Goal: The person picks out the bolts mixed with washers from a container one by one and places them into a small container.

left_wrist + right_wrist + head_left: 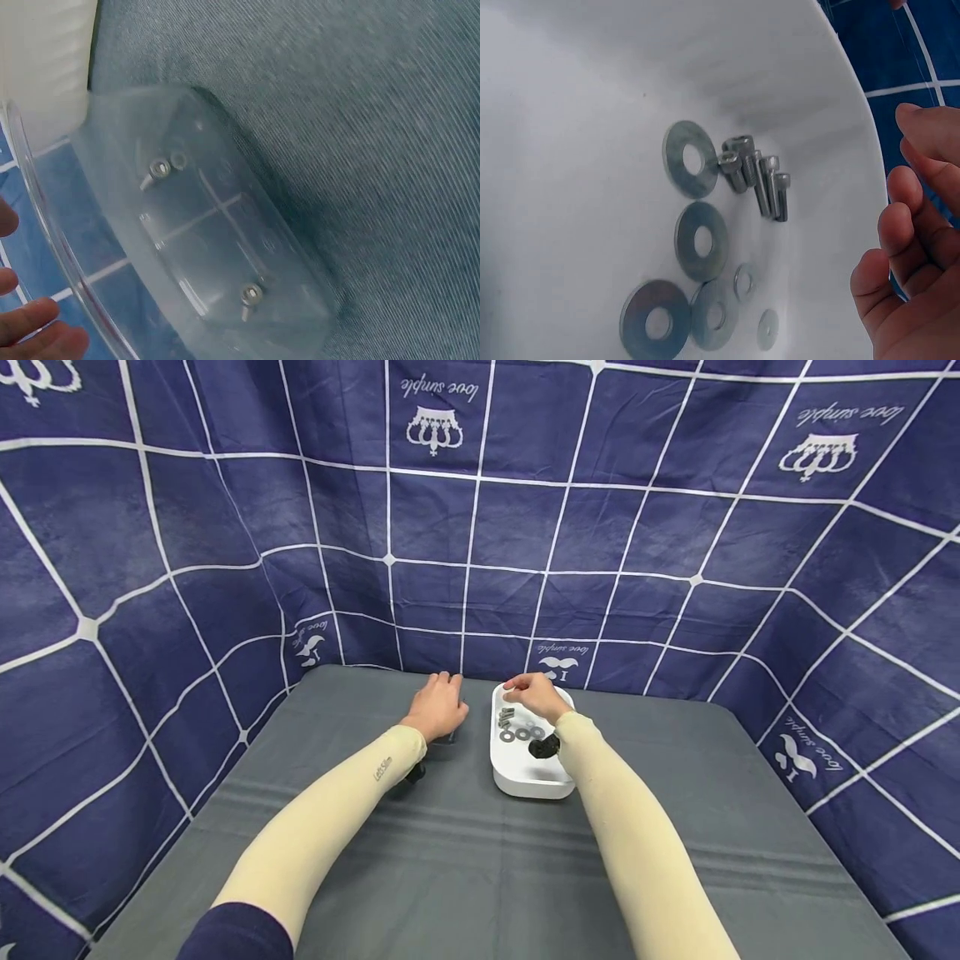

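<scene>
The left hand [438, 708] by the clear container [120, 135] and right hand [542, 697] over the white tray [821, 187] bend loosely, nothing visibly held. Screws [763, 187] bunched in that tray seem best pinched 1 by 1.

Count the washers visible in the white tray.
6 washers show in the right wrist view: one beside the bolts, one below it, two side by side at the bottom, two smaller ones right of these. Others may be hidden.
</scene>
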Motion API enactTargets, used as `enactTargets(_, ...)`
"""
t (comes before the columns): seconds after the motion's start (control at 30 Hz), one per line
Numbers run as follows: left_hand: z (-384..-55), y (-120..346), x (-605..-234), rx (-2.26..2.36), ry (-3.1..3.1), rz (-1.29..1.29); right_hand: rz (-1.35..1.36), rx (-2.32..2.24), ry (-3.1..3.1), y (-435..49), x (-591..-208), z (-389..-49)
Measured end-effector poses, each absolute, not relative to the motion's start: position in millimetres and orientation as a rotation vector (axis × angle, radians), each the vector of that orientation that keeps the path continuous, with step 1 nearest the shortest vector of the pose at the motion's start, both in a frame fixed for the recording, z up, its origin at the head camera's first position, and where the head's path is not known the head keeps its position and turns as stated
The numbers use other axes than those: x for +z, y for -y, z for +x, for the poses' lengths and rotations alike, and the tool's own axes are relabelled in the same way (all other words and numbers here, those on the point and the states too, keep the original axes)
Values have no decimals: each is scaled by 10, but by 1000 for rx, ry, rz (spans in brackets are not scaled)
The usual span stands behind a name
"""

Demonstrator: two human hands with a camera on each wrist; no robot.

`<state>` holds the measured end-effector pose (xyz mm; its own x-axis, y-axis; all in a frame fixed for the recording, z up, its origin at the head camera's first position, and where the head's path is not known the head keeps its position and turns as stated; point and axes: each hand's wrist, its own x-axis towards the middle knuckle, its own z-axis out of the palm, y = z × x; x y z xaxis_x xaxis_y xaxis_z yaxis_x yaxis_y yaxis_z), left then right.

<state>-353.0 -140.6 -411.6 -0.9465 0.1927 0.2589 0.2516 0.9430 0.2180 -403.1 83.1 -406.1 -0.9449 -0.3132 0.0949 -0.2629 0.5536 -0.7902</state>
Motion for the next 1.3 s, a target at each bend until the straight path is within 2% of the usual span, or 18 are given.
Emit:
enactTargets(0.47, -3537, 1155, -4060, -368, 2888, -397, -437, -1363, -2755, -1012, -4132, -3976)
enactTargets(0.83, -3573, 994, -4102, -350, 2873, -459, -386, -1326, -2775, -1127, -4117, -3874)
enactTargets(1.3, -3583, 785, -4191, -363, 2897, -506, -372, -1237, -2823, -1164, -4171, -3902)
